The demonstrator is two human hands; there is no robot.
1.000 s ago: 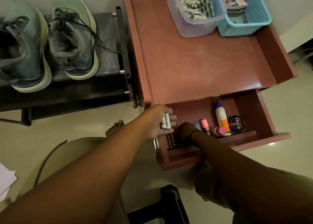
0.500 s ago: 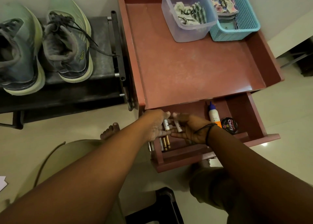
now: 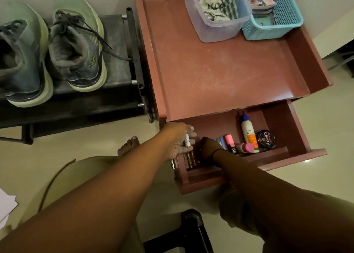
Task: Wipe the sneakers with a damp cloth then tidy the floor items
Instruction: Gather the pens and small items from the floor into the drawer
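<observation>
Reddish-brown cabinet: stands on pale glossy floor tiles, against a light wall; its drawer is pulled open toward the near side.
Shoe rack: black, left of the cabinet, touching or just beside it.
Sneakers: two, grey-green with pale soles, side by side on the rack; left sneaker, right sneaker. Long axes run near to far, heels near, toes toward the wall. Laces of the right one trail over the rack's bar.
Cloth: one, striped, crumpled in a clear plastic tub at the cabinet top's far side.
Basket: one, turquoise, just right of the tub, touching it.
Left hand: at the drawer's left end, fingers closed around one battery, upright.
Right hand: reaching down into the drawer; grip cannot be told.
Drawer contents: two gold batteries lying near to far, markers, one glue bottle, one Cherry polish tin.
</observation>
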